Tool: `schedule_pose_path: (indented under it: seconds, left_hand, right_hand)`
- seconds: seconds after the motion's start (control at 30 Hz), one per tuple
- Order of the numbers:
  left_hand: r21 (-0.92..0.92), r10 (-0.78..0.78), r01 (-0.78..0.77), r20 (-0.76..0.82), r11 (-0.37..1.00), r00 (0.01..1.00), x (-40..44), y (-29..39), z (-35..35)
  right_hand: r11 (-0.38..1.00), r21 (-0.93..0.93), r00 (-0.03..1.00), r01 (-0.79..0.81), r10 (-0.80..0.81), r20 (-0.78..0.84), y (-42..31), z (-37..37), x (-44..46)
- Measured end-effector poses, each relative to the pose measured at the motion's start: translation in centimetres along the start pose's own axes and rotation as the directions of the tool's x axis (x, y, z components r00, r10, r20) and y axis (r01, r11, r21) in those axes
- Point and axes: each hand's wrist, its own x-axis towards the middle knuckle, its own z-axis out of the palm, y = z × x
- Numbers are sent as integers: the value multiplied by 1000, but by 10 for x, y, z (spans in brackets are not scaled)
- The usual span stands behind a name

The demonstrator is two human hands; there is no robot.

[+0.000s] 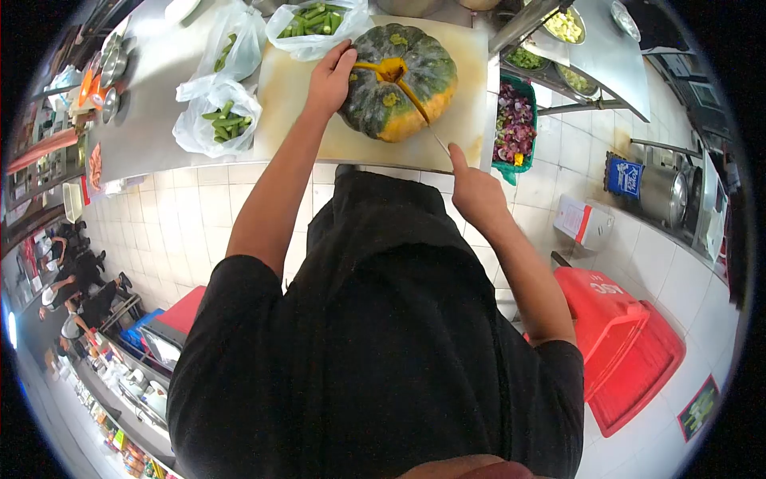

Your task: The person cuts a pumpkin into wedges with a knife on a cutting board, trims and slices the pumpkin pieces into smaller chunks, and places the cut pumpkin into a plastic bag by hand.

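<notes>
We worked over a large green-and-orange pumpkin (387, 89) on a pale cutting board (471, 88), hands apart: our left hand (329, 84) lay spread against its left flank, while our right hand (477, 191) was wrapped around a knife (438, 141), its blade at the pumpkin's near edge. By our reading the cutting was partly done. The crown was opened into a yellow hollow (391, 69), with one slit running left from it toward our fingers and another down the near right side to the blade. How deep either went, we could not tell. The far side's rind looked unbroken, and the pumpkin sat as one body, so freeing a piece appeared to be left. To the left, cut green vegetables (227, 124) filled a plastic bag (191, 128); to the right, a teal crate (507, 172) held purple scraps (515, 120).
</notes>
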Motion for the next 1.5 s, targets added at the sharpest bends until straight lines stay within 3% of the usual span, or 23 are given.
schedule_pose_path:
  seconds: [0.2,0.33,0.63,0.73,0.9,1.07,1.13,1.17,1.3,1.43,1.5]
  left_hand:
    - [9,-58,58,29,998,998,-1,10,-1]
    - [-28,-3,6,98,1000,995,1,9,-3]
    - [3,102,-104,162,995,982,9,-7,-12]
    - [-122,80,-57,189,991,979,8,-5,-11]
    - [-116,80,-66,120,991,990,7,-13,-9]
    - [-245,-63,69,30,967,998,-9,-16,-11]
    - [-263,-165,157,-6,952,986,-29,-3,-12]
    - [-152,-155,152,-15,977,988,-31,-16,-12]
    - [-109,-311,303,-69,947,948,-49,-24,-16]
    - [-185,-548,531,-58,827,834,-93,18,-16]
    - [-300,-584,578,81,759,808,-106,6,-26]
  right_hand:
    - [996,73,994,-53,46,99,-17,-19,4]
    - [990,122,981,-75,51,188,-26,-37,10]
    - [988,142,996,-58,47,80,-19,8,22]
    - [982,186,997,-15,0,79,-23,-8,15]
    - [976,194,990,-99,77,116,-17,19,24]
    - [941,335,994,-40,5,106,1,11,26]
    - [947,311,991,-77,38,131,-2,7,25]
    - [955,287,991,-78,44,124,-5,7,23]
    - [940,334,993,-65,30,111,1,16,27]
    - [886,463,996,-28,-15,88,12,20,27]
    - [901,434,998,1,-25,51,19,41,34]
